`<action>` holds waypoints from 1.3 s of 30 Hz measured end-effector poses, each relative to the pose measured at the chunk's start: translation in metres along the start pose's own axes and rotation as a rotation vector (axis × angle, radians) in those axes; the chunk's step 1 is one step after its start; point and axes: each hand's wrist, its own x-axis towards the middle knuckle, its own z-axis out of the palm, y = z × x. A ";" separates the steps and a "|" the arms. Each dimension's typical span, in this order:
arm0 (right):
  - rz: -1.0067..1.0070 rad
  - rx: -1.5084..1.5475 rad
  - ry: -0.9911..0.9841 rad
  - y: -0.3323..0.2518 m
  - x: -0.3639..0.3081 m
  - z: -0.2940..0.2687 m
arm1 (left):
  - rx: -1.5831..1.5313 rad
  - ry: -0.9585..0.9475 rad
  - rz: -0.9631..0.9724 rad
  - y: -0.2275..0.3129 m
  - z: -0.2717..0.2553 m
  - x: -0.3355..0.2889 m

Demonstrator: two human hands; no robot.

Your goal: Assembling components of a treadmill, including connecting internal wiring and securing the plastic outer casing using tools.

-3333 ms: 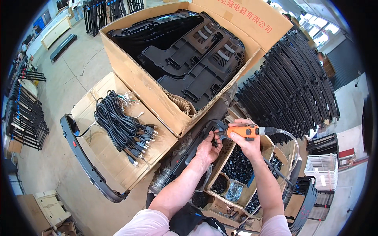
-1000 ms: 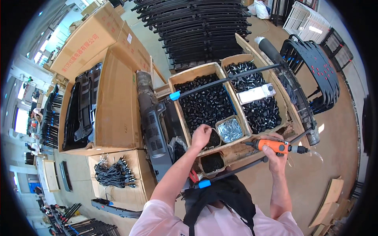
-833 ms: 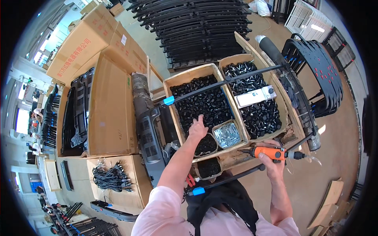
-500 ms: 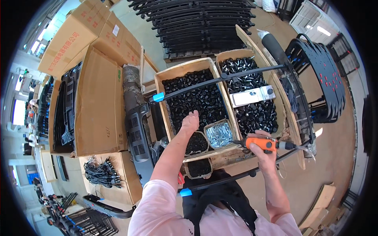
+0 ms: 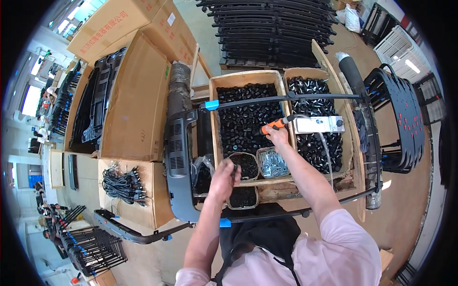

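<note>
My right hand (image 5: 278, 136) is closed round an orange power screwdriver (image 5: 274, 127), held over the left wooden bin (image 5: 214, 125) of black knobs (image 5: 245, 121). A clear hose runs from the tool's dark end. My left hand (image 5: 223, 181) is closed and slightly blurred, left of a small tub of dark screws (image 5: 244, 166); a small black part shows at its fingertips. A black tubular frame (image 5: 253, 101) with a vented dark panel (image 5: 177, 162) at its left lies across the bins. Silver screws (image 5: 273, 163) fill another small tub.
A white phone-like device (image 5: 312, 125) rests over the right bin of black knobs with metal studs (image 5: 310, 148). Large cardboard boxes (image 5: 131, 95) stand at the left, above bundled black cables (image 5: 124, 185). Stacked black frames (image 5: 272, 33) lie at the back; curved black panels (image 5: 398, 119) stand right.
My left hand has come out of the knob bin toward me, with a small black part at its fingers. My right hand has carried the screwdriver leftward and away from me, over the bin.
</note>
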 end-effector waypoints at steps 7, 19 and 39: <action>-0.365 -1.444 -0.395 0.007 -0.064 -0.029 | -0.071 -0.027 -0.030 -0.042 -0.042 -0.100; -0.576 -1.569 -0.489 0.072 -0.055 -0.042 | -0.013 -0.109 -0.061 -0.035 -0.044 -0.086; -0.734 -0.958 -0.664 -0.050 -0.218 0.013 | 0.064 -0.099 -0.079 -0.017 -0.067 -0.062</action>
